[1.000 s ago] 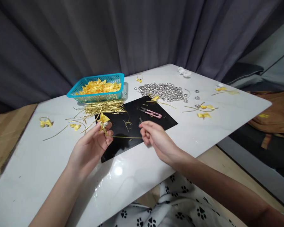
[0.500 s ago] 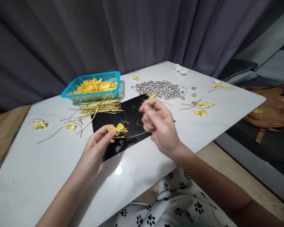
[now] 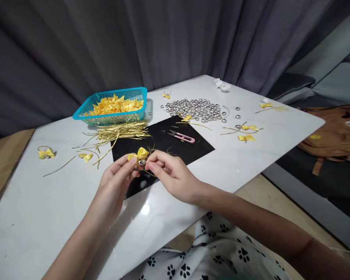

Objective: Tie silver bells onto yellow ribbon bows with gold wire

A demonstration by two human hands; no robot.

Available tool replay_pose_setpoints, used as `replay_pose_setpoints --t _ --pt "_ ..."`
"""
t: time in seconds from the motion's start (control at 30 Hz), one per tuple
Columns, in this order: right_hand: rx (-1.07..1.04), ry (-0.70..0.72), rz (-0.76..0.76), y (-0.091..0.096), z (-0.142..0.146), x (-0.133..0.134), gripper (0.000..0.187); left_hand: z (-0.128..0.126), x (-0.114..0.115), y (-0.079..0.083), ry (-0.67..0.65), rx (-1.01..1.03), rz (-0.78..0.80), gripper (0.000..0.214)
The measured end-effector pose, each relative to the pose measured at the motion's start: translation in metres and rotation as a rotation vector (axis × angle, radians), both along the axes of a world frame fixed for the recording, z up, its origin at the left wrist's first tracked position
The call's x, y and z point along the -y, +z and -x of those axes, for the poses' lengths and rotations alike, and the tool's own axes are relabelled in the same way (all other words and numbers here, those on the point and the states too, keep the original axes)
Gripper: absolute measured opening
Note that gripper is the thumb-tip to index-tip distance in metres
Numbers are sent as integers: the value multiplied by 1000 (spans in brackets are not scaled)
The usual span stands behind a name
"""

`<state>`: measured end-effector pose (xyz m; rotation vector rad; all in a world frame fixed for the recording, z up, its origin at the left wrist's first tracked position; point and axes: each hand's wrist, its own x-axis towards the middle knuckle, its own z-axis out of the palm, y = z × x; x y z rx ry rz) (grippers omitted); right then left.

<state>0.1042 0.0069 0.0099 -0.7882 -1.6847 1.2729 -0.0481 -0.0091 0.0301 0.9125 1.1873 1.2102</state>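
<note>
Between the fingertips of my left hand (image 3: 118, 177) is a yellow ribbon bow (image 3: 142, 152) with a silver bell (image 3: 141, 161) at its middle. My right hand (image 3: 172, 175) is closed in a pinch on the gold cord (image 3: 150, 172) that loops from the bow; its fingertips partly hide the cord. Both hands are held over the near part of a black mat (image 3: 198, 149). Pink thread snips (image 3: 184, 137) lie on the mat beyond my right hand, with short cord scraps around them.
A blue basket (image 3: 111, 119) of yellow bows stands at the back left, behind a bundle of gold cords (image 3: 122, 131). Many silver bells (image 3: 194, 109) are heaped at the back. Loose bows and cords lie on both sides of the white table (image 3: 61, 214). Crumpled white tissue (image 3: 221, 84) sits far right.
My right hand has moved left and down to the bow and now pinches its cord. The snips, hidden behind that hand before, now show on the mat. My left hand keeps the bow.
</note>
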Motion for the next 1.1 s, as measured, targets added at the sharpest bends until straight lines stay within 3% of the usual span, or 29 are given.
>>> replay_pose_setpoints --t 0.53,0.67,0.83,1.1 --pt "49 -81 16 1 -2 0 13 0 3 -2 60 -179 -59 20" --pt "46 -103 -89 0 -5 2 15 -1 3 1 75 -222 -91 20" --pt "10 -249 -276 -2 -5 3 12 -2 5 1 108 -279 -150 17" --pt "18 -233 -243 -3 0 2 12 -4 6 -1 94 -277 -149 17"
